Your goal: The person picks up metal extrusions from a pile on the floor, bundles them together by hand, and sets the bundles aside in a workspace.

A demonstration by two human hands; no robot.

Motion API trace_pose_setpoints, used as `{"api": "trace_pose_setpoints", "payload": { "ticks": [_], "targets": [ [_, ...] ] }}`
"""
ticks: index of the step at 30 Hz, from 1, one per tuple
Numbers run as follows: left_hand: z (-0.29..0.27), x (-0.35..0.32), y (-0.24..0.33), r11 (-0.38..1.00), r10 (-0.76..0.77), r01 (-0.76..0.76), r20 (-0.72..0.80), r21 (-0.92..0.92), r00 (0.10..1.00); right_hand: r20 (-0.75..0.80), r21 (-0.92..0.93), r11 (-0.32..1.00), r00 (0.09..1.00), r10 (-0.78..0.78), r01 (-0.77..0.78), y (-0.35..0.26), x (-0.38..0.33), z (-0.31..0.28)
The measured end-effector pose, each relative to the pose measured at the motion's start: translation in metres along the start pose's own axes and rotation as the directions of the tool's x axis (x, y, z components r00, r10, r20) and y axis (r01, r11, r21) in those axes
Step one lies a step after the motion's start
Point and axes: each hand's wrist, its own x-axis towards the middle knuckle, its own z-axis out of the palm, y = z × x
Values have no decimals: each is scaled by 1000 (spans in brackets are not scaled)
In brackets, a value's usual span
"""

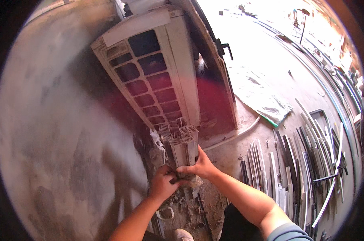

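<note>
My right hand (pixel 196 167) grips the lower part of a dusty, off-white bundle of hollow profile pieces (pixel 184 149), thumb across its near side. The bundle stands on end, its open, ribbed ends facing up. Just left of it is my left hand (pixel 163 183), its fingers curled in close to the bundle's bottom. A small dark spot shows at those fingers, and what they hold is too small to make out. Crumpled pale wrapping (pixel 157 152) lies beside the bundle. Right behind it rises a tall cream cabinet (pixel 180 68) with two columns of dark, rounded openings.
A grey wall (pixel 65 132) runs along the left. Brown board (pixel 218 60) leans beside the cabinet. Many long strips (pixel 298 160) lie on the floor at right, near a plastic sheet (pixel 266 98). Debris and a pale shoe (pixel 183 235) are at the bottom.
</note>
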Motion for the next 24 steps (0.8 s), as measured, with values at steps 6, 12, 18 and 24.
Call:
{"api": "trace_pose_setpoints", "payload": {
  "ticks": [6, 12, 18, 24],
  "targets": [
    [-39, 11, -5, 943, -254, 251, 16, -220, 967, 51, -226, 974, 999, -16, 27, 24, -10, -7],
    [-31, 16, -22, 784, -142, 69, -70, -617, 987, 124, -84, 996, 991, 51, -40, 25, -10, -3],
    [-31, 20, -17, 723, 18, -77, -93, -687, 995, 204, -166, 986, 977, 67, -33, 30, -30, -6],
    [-43, 8, 3, 622, 54, -1, 41, -783, 998, 311, -244, 965, 950, -10, 90, 30, -41, -8]
  ]
}}
